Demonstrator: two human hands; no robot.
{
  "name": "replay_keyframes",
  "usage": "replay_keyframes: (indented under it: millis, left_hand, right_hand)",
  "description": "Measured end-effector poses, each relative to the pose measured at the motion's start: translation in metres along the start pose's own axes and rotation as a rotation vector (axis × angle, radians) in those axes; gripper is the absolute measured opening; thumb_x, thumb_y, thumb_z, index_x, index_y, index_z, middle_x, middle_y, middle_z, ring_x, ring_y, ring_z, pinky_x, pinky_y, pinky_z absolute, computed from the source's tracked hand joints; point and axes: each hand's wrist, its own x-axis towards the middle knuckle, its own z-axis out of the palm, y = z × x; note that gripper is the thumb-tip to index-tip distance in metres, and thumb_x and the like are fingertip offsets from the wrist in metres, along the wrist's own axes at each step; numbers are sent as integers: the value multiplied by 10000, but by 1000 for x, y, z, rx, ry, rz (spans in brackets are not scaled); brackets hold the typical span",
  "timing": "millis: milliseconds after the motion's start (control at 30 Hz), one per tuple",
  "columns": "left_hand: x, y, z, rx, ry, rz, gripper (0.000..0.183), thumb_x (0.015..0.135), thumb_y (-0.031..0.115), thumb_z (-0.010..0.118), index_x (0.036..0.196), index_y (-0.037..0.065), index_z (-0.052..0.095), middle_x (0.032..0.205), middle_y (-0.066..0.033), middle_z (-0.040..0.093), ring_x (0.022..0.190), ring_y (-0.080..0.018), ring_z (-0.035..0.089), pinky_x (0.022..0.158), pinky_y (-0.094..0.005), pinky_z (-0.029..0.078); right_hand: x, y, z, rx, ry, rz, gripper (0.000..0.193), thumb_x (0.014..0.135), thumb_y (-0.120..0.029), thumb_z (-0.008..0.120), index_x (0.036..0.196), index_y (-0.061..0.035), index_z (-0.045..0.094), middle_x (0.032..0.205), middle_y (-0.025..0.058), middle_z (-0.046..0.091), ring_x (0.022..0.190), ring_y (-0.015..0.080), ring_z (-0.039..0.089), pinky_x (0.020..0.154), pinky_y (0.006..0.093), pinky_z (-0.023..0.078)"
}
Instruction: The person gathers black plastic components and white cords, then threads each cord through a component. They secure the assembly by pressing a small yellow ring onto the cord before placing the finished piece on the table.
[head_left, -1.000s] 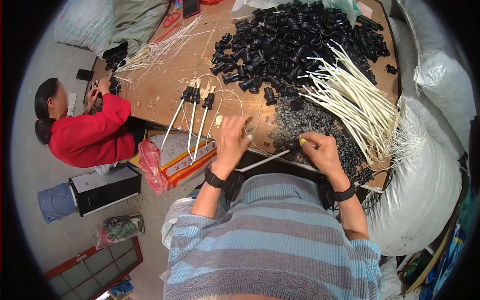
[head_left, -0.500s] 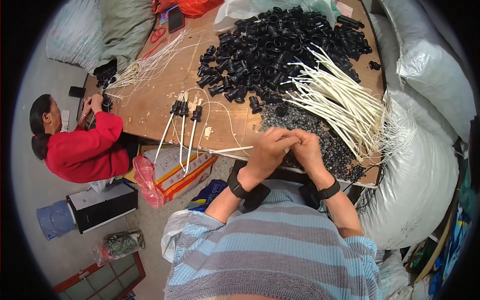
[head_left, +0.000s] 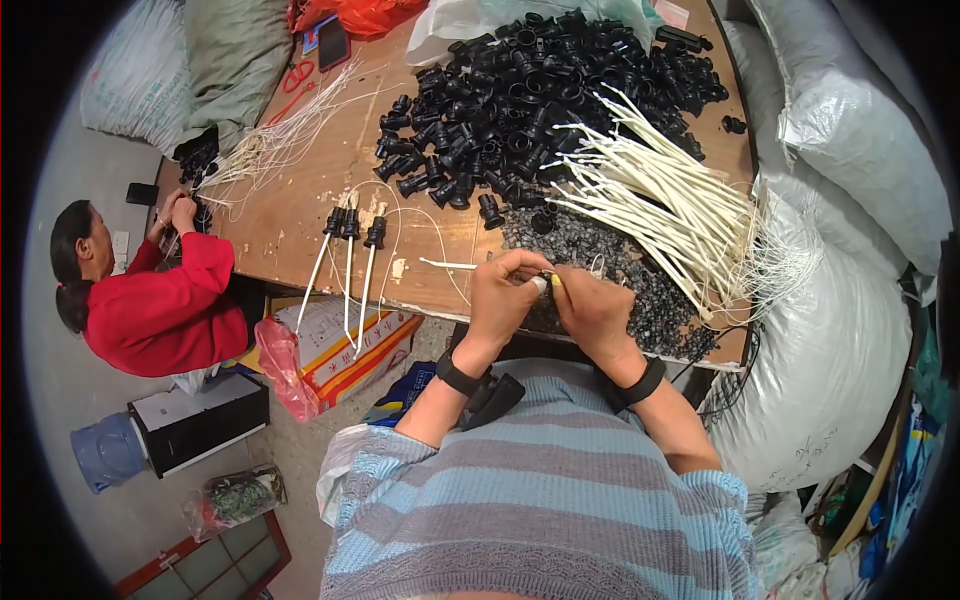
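At frame centre, left hand (head_left: 503, 296) and right hand (head_left: 590, 308) meet, fingertips pinched together on a white cord (head_left: 447, 264) trailing left across the wooden table (head_left: 300, 210).

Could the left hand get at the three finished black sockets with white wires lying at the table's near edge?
Probably yes. The three finished sockets lie on bare wood just left of the left hand, with nothing between them. But that hand now pinches a white wire together with the right hand, so it would have to let go first.
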Motion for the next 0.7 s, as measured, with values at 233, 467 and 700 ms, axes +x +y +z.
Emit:
replay_keyframes:
  millis: [233, 467, 700]
  left_hand:
    - [1, 5, -4, 283, 70, 110, 132, 668, -62, 656, 760, 26, 688, 817, -56, 618, 726, -161, 611, 646, -264, 491]
    - [4, 11, -14, 544, -274, 504, 404, 676, -77, 625, 1060, 48, 629, 941, -103, 644, 874, -266, 628, 716, -336, 498]
    - [3, 7, -23, 522, -247, 313, 277, 719, 35, 628, 995, 47, 642, 847, -159, 632, 799, -367, 620, 682, -423, 491]
  right_hand:
    - [-8, 5, -1, 520, -123, 346, 89, 842, -100, 650, 922, -84, 686, 666, 39, 612, 452, 118, 503, 435, 281, 391]
    - [8, 18, -27, 1733, -209, 953, 152, 866, -30, 623, 996, 10, 693, 721, -49, 614, 504, -11, 383, 462, 156, 289]
    - [13, 13, -40, 333, -318, -37, 290, 816, -38, 659, 1101, -83, 691, 617, 70, 589, 464, 99, 504, 436, 257, 360]
